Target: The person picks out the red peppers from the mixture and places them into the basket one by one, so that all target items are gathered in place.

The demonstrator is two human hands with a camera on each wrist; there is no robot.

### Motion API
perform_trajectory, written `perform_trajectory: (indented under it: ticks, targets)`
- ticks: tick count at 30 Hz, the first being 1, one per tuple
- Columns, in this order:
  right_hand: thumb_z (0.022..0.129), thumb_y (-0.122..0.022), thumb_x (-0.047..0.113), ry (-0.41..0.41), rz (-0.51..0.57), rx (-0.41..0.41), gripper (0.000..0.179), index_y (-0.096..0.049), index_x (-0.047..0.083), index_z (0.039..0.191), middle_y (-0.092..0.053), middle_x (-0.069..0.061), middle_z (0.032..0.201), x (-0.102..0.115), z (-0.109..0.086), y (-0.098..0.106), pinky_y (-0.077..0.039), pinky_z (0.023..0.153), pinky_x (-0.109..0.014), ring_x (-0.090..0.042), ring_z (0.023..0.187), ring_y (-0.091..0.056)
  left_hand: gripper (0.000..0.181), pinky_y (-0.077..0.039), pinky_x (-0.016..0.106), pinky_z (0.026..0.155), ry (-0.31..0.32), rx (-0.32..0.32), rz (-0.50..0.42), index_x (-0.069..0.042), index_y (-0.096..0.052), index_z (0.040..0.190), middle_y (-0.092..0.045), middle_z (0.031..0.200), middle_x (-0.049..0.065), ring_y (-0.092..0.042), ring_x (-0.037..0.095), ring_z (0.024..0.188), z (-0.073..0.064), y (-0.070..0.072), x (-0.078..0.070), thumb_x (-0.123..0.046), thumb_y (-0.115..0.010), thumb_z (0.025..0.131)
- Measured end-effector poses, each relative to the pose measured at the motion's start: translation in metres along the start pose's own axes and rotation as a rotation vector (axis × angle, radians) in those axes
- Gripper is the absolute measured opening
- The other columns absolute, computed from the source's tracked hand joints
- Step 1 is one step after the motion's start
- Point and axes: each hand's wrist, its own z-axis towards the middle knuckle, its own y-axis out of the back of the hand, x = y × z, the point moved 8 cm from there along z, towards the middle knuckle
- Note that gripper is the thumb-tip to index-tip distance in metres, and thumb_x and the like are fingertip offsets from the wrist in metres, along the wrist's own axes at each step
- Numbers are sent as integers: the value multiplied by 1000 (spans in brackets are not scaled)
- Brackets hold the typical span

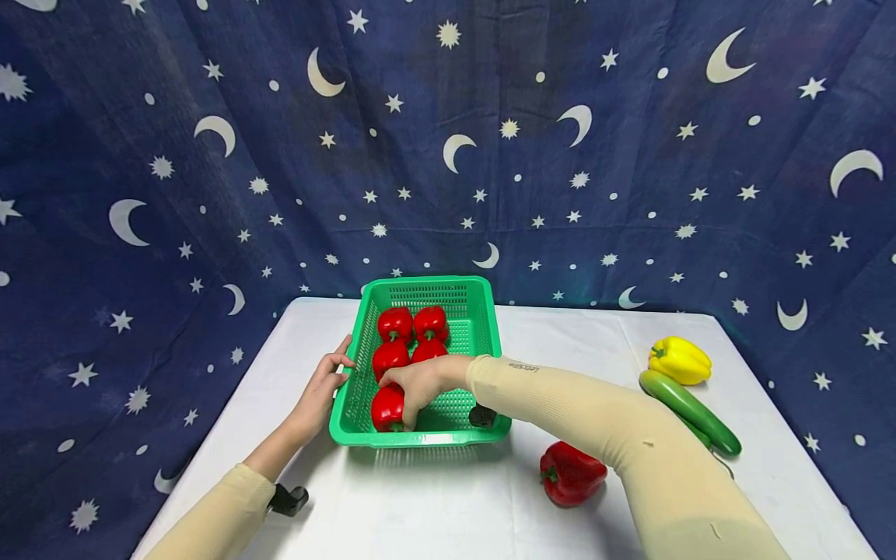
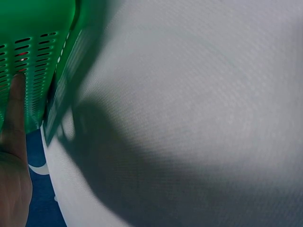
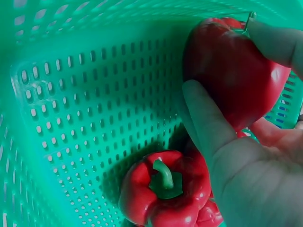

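Note:
My right hand (image 1: 416, 385) grips a red bell pepper (image 1: 387, 408) low in the near left part of the green basket (image 1: 420, 439). In the right wrist view, thumb and fingers curl round this bell pepper (image 3: 232, 71). Beside it in the basket sit several more red bell peppers (image 1: 395, 323), in two columns; one (image 3: 165, 189) shows its green stem. My left hand (image 1: 318, 397) is at the basket's left side with its fingers extended. One finger (image 2: 16, 104) touches the perforated outer wall in the left wrist view.
Another red bell pepper (image 1: 572, 474) lies on the white table (image 1: 434, 513), right of the basket and near my right forearm. Farther right are a yellow bell pepper (image 1: 680, 360) and a long green cucumber (image 1: 689, 411), with another green item partly hidden. A starry curtain (image 1: 448, 93) hangs behind.

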Motion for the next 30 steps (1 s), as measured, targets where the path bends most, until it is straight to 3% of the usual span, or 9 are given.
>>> perform_trajectory:
  ticks: [14,24,30]
  targets:
    - [76,-88,16,6,-102,-50,89,-43,15,153,-53,0,126,1,2,3,-52,79,-30,-19,115,-47,22,-30,14,103,12,-11,5,5,-41,119,-13,171,5,-5,33,156,2,1,1,0,-31,100]
    - [77,-89,20,-7,-143,-93,92,-41,18,156,-52,-1,133,1,5,2,-51,80,-30,-19,117,-47,21,-39,18,99,21,-2,0,3,-40,120,-12,171,7,-5,36,155,1,0,0,-1,-31,102]
    - [80,-87,21,-9,-163,-108,90,-40,18,156,-52,-1,138,1,2,3,-50,85,-32,-18,119,-47,21,-35,16,101,14,-3,-1,4,-40,119,-12,171,6,-4,34,155,1,-1,0,0,-30,101]
